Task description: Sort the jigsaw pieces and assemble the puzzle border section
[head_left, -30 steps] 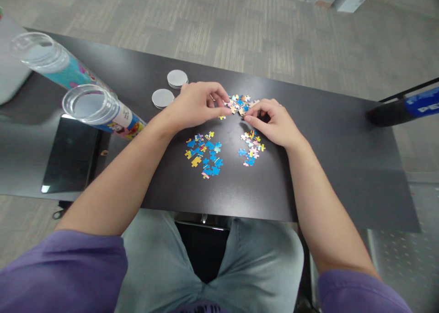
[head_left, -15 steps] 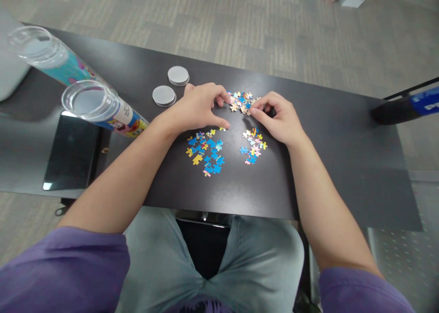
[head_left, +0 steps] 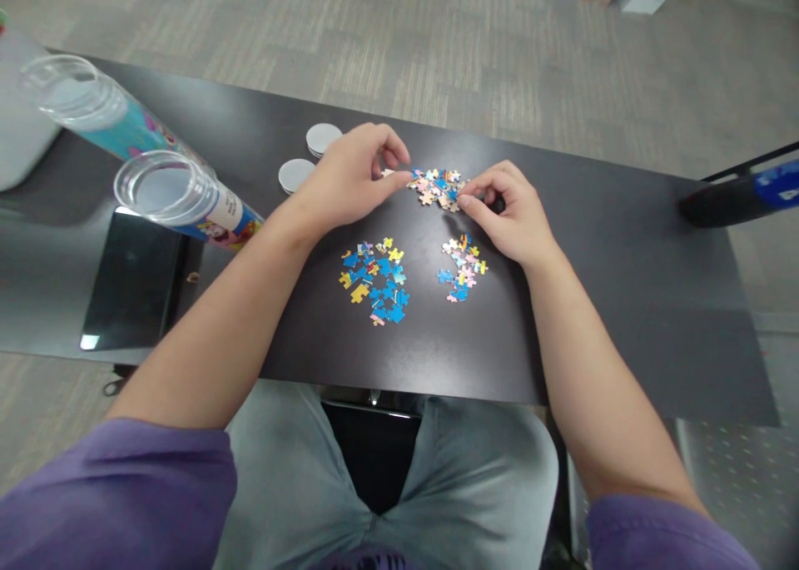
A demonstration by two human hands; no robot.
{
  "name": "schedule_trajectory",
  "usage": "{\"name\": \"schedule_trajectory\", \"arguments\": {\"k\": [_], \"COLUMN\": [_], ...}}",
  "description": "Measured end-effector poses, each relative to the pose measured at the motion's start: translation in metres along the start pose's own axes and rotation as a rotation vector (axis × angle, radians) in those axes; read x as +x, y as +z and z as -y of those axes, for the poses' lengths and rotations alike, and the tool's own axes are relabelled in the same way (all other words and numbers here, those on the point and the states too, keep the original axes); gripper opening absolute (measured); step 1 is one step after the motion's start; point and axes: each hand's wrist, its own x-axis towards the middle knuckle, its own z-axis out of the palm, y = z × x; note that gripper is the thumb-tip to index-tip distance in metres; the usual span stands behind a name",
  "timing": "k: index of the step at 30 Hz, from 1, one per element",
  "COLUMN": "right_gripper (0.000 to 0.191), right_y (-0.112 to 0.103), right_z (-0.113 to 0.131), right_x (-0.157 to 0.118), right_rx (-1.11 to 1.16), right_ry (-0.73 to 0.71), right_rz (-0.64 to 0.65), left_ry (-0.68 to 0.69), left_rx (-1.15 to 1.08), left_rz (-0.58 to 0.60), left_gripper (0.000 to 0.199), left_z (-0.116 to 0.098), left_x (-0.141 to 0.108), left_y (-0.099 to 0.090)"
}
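Note:
A heap of jigsaw puzzle pieces [head_left: 435,185] lies toward the far side of the dark table. At its left edge is my left hand [head_left: 365,175], thumb stretched toward the pieces and fingers apart above it; a pale piece shows by the thumb. My right hand [head_left: 508,212] pinches at the heap's right edge, thumb and forefinger closed on a jigsaw piece that they mostly cover. Nearer me on the left is a mostly blue and yellow group of pieces [head_left: 384,270]. A smaller group with pink, blue and yellow pieces [head_left: 464,266] lies to its right.
Two clear-topped tubes with cartoon prints, one farther back [head_left: 93,108] and one nearer [head_left: 187,195], stand at left. Round grey discs [head_left: 296,175] lie partly behind my left hand. A black tablet-like device [head_left: 131,279] rests at the table's left. A dark-and-blue object [head_left: 742,200] juts in at right.
My left hand has moved up and away from the blue and yellow group to the far heap. A yellow piece now shows at that group's upper right. My right hand has barely moved.

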Motion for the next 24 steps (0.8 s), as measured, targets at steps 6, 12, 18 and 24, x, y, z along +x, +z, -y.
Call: {"name": "schedule_trajectory", "arguments": {"k": [6, 12, 18, 24], "right_gripper": [0.042, 0.036, 0.036, 0.025], "right_y": [0.001, 0.002, 0.003, 0.003], "right_z": [0.003, 0.005, 0.005, 0.005], "right_x": [0.001, 0.001, 0.001, 0.001], "right_rx": [0.009, 0.04, 0.029, 0.033], "right_ry": [0.033, 0.01, 0.035, -0.002], "right_rz": [0.023, 0.016, 0.027, 0.02], "left_ry": [-0.051, -0.059, -0.054, -0.086], "left_rx": [0.184, 0.189, 0.123, 0.111], "left_rz": [-0.138, -0.142, -0.027, 0.048], "left_gripper": [0.027, 0.027, 0.015, 0.016], "left_z": [0.015, 0.021, 0.012, -0.002], "left_x": [0.0, 0.004, 0.002, 0.0], "left_y": [0.009, 0.017, 0.009, 0.003]}}
